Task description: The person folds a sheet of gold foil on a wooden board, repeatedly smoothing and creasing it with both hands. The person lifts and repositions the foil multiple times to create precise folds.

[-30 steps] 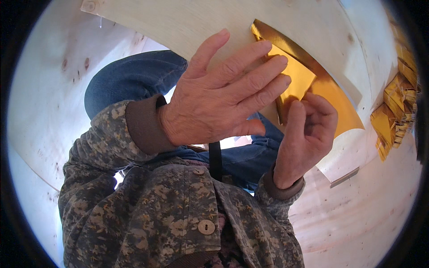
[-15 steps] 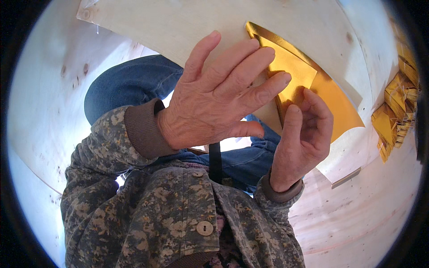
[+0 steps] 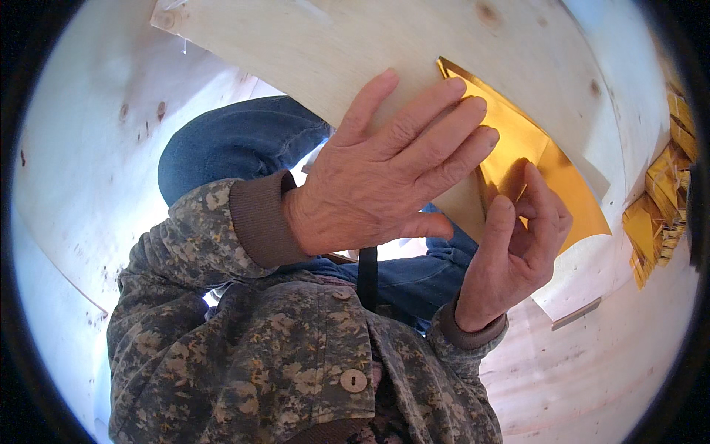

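A shiny gold foil sheet [image 3: 573, 189] lies on a pale wooden board [image 3: 310, 63], with a narrow raised fold along its far edge. My left hand [image 3: 384, 174] is stretched out palm down, fingers spread, its fingertips over the left edge of the foil; whether they press on it I cannot tell. At the foil's near edge is my right hand [image 3: 521, 255]. Its fingers are half curled, and the thumb and forefinger tips stand apart by the foil, with gold showing between them. A dark reflection or shadow lies beside the forefinger.
Several folded gold foil pieces [image 3: 658, 214] are heaped at the far right. A thin flat strip [image 3: 575, 314] sits at the board's right lower edge. My bent knee [image 3: 222, 148] in blue jeans is under the board's left side, and a black strap [image 3: 367, 274] hangs at my front.
The whole view has shifted, so the board, foil and both hands appear lower and farther right. My left hand's fingers have drawn slightly closer together. The right hand keeps nearly the same pose.
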`<state>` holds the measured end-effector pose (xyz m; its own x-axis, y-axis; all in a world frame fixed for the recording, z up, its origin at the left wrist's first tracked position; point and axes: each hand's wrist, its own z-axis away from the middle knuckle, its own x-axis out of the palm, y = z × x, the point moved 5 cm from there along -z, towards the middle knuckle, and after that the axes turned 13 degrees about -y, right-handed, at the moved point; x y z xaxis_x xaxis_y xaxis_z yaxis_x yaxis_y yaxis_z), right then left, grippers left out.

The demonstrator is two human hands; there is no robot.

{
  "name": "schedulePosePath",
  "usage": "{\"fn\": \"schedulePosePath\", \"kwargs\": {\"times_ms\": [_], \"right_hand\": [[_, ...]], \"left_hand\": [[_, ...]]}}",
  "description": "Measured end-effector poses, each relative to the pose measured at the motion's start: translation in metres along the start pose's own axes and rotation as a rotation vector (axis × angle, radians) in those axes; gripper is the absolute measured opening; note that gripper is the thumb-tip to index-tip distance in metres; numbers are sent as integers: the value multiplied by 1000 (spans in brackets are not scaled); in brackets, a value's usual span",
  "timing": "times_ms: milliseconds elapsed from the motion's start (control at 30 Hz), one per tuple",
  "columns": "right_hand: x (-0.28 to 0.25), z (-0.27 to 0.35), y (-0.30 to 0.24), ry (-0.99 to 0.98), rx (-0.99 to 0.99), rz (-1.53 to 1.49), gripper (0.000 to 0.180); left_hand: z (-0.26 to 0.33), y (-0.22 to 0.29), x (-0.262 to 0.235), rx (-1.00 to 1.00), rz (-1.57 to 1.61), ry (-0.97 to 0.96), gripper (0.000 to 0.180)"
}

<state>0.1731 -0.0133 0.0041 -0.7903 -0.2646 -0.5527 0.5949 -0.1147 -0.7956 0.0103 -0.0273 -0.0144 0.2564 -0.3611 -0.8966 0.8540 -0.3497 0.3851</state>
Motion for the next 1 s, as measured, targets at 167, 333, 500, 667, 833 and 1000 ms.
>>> {"fn": "schedulePosePath", "kwargs": {"times_ms": [167, 333, 500, 667, 833, 1000], "right_hand": [[2, 0, -1, 6, -13, 16, 42], [3, 0, -2, 1, 0, 37, 41], [4, 1, -2, 4, 1, 54, 40], [4, 1, -2, -6, 15, 49, 39], [2, 1, -4, -28, 37, 136, 39], [4, -1, -3, -8, -6, 109, 38]], "left_hand": [[-1, 1, 0, -9, -6, -33, 84], [-3, 0, 1, -13, -18, -23, 83], [-4, 1, 1, -21, -29, -25, 83], [-4, 2, 3, -22, -56, -29, 82], [-4, 1, 4, -19, -48, -27, 82], [-5, 2, 5, -27, -13, -13, 83]]}}
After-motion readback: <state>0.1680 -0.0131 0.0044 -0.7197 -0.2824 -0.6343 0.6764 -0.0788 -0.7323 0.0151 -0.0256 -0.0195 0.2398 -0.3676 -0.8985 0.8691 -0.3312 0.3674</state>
